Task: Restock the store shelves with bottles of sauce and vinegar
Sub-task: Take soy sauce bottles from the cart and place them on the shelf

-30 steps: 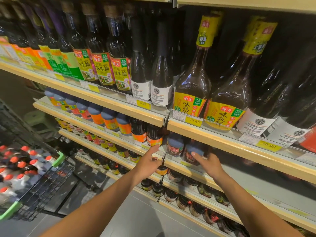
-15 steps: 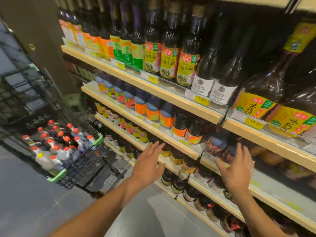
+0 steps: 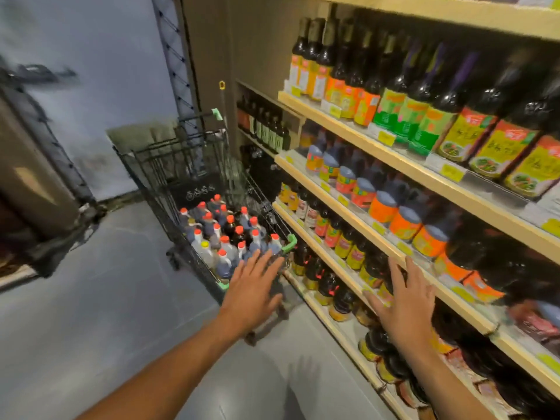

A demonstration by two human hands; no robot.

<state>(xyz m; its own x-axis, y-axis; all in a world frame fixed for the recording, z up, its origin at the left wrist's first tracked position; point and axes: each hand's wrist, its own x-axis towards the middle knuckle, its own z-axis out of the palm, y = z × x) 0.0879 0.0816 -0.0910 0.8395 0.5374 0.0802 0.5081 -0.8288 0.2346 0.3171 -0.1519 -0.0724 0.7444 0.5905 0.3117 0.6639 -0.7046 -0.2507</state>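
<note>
Left hand (image 3: 253, 291): fingers spread, empty, hovering by the black wire cart with green corners (image 3: 289, 242)
Right hand (image 3: 404, 301): spread flat, empty, near the pale wooden shelves (image 3: 391, 245)
Stock: red-capped dark sauce bottles (image 3: 225, 234) sit in the cart
Labels: way too blurry to read

Both empty hands, left hand (image 3: 253, 291) and right hand (image 3: 404, 301), spread flat between the bottle-filled cart (image 3: 209, 165) and stocked shelves (image 3: 394, 159).

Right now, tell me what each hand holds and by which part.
Nothing. Left hand and right hand are both open, fingers spread, gripping no bottle.
</note>
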